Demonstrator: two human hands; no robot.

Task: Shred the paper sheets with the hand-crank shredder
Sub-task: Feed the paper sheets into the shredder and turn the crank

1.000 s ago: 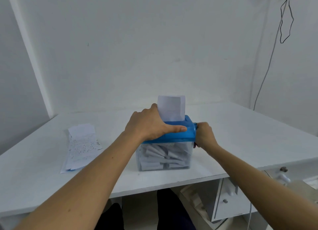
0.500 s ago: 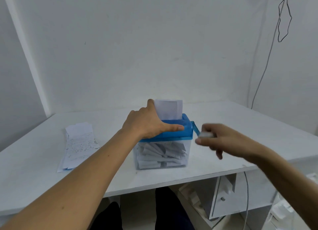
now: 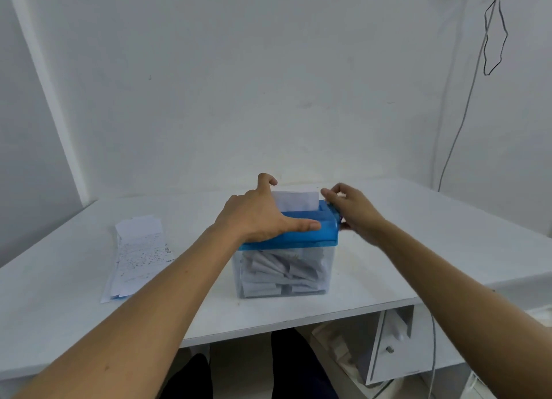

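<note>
A hand-crank shredder stands in the middle of the white table, with a blue top (image 3: 324,234) on a clear bin (image 3: 283,274) full of paper strips. A white paper sheet (image 3: 295,200) sticks up a short way out of the slot. My left hand (image 3: 257,216) grips the blue top, with the thumb along its front edge and the fingers over the back. My right hand (image 3: 352,209) is at the shredder's upper right side, its fingers curled round the crank handle, which it mostly hides.
A stack of printed paper sheets (image 3: 137,255) lies on the table (image 3: 418,249) to the left of the shredder. A grey cable (image 3: 457,130) hangs down the right wall. Under the table's right side is a white drawer unit (image 3: 388,348). My legs are below the front edge.
The sheet has sunk lower into the slot. My right hand swung the crank out toward me, then back up to the shredder's top right. My left hand stayed on the blue top.
</note>
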